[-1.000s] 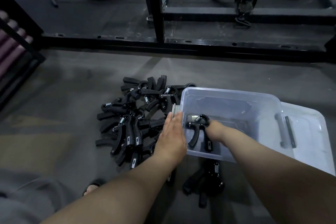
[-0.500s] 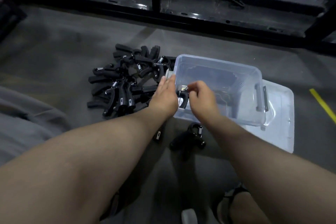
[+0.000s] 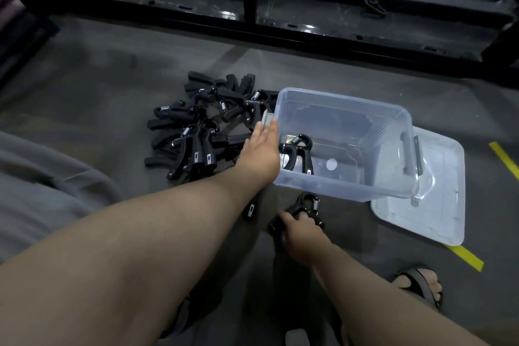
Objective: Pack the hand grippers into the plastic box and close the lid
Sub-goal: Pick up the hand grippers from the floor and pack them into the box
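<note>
The dark grey floor (image 3: pixel 118 87) is carrying everything here. A heap of black hand grippers (image 3: pixel 202 126) is lying on it, just left of the clear plastic box (image 3: pixel 345 191), which is sitting open. The box's lid (image 3: pixel 438 205) is lying flat beside and partly under the box's right end. One more gripper (image 3: pixel 307 206) is lying on the floor just in front of the box. Yellow tape strips (image 3: pixel 466 257) are running across the floor at the right, and a black steel frame (image 3: pixel 280 31) is standing along the far side.
</note>
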{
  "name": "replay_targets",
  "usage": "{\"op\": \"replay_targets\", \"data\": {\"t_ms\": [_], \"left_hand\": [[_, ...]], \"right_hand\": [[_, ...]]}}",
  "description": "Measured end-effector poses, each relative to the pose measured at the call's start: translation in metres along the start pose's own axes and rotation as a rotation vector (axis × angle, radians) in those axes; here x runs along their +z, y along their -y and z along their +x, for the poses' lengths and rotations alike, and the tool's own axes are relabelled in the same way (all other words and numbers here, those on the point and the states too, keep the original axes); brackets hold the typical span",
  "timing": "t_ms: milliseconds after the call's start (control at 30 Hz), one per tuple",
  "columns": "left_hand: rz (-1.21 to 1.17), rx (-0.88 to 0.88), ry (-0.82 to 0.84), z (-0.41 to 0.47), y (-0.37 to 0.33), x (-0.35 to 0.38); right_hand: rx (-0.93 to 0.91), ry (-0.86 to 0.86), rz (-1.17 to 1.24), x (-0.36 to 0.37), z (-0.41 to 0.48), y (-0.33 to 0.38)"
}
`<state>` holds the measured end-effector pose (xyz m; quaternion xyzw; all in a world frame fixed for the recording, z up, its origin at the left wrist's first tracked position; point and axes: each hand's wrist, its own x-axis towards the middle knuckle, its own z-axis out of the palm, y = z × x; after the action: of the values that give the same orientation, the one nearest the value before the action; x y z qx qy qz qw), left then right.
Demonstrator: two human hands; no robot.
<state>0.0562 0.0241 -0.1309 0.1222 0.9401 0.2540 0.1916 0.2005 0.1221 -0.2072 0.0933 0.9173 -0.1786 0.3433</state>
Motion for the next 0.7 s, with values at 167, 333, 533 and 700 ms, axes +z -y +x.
{"op": "replay_targets", "data": {"t_ms": [167,333,533,700], "left_hand": [[-0.045,0.013,-0.020,0.005,0.002,0.006],[-0.077,-0.009,0.019,0.007,-0.003,-0.003],[-0.093,-0.022,0.000,0.007,-0.005,0.001],[-0.117,-0.021,-0.012,0.007,-0.005,0.002]], "right_hand": [[0.092,0.171,0.051,-0.002,0.019,0.018],[0.175,0.169,0.134,-0.001,0.027,0.023],[0.400,0.156,0.143,0.002,0.028,0.011],[0.433,0.097,0.151,0.006,0.025,0.001]]}}
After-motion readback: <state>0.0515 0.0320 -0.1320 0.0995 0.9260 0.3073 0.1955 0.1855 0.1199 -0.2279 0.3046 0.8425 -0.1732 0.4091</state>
